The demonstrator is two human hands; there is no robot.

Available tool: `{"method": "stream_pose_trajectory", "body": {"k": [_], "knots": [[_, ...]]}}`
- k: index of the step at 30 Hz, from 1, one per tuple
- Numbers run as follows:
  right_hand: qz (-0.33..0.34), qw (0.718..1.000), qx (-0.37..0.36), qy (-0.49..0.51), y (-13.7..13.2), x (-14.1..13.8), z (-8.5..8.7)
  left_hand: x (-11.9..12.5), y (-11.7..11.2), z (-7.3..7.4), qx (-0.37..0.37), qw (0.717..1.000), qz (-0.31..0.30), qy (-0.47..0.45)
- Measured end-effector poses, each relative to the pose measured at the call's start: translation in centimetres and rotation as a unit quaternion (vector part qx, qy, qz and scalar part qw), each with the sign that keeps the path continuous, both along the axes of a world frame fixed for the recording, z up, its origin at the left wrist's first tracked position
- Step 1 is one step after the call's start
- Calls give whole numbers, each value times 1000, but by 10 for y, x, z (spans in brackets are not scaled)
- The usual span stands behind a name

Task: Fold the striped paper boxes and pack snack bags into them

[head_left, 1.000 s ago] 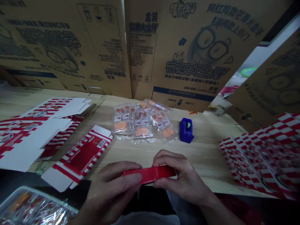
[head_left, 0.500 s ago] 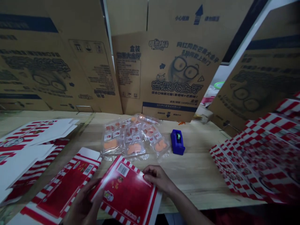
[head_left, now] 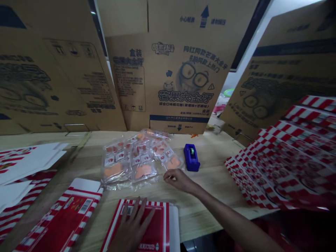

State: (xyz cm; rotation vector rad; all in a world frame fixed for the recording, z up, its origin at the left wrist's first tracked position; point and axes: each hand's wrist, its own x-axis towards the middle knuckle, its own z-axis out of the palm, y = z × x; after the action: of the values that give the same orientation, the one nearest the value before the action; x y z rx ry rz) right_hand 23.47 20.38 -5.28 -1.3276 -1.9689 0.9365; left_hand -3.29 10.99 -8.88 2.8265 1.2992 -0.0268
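My left hand [head_left: 131,225] lies flat with spread fingers on a red-and-white striped carton [head_left: 157,224] at the table's front edge. The carton looks flattish, with a white flap along its right side. Past it, my right hand [head_left: 180,179] hovers over the table, fingers curled in and nothing visible in them. Just beyond that hand are clear packets [head_left: 143,169] of orange pieces and small printed sachets. A blue tape dispenser [head_left: 192,157] stands to the right of the packets. Left of my left hand lies a second red carton [head_left: 64,220] with its white end flap showing.
Flat white-and-red carton blanks [head_left: 28,161] are piled at the far left. A tall stack of striped boxes [head_left: 283,164] fills the right side. Large brown cardboard boxes [head_left: 168,115] wall off the back of the wooden table [head_left: 210,196].
The carton has gone from being held tilted in both hands to lying on the table under my left hand. My right hand has let go and moved forward toward the packets and dispenser.
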Motion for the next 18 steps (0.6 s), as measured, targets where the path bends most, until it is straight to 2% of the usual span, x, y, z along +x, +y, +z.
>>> {"method": "stream_pose_trajectory", "body": {"k": [5, 9, 11, 15, 18], "knots": [[-73, 986, 44, -145, 22, 55, 23, 3, 4, 7, -49, 998, -10, 35], [-68, 976, 66, -195, 54, 58, 40, 8, 4, 17, -103, 993, 2, 58], [-18, 974, 91, -208, 70, 44, 46, 11, 4, 20, -110, 992, 13, 66], [169, 958, 126, -193, 89, 2, 45, 15, 3, 21, -91, 993, 27, 73], [220, 954, 114, -168, 99, -23, 38, 14, 4, 20, -85, 993, 26, 78]]}}
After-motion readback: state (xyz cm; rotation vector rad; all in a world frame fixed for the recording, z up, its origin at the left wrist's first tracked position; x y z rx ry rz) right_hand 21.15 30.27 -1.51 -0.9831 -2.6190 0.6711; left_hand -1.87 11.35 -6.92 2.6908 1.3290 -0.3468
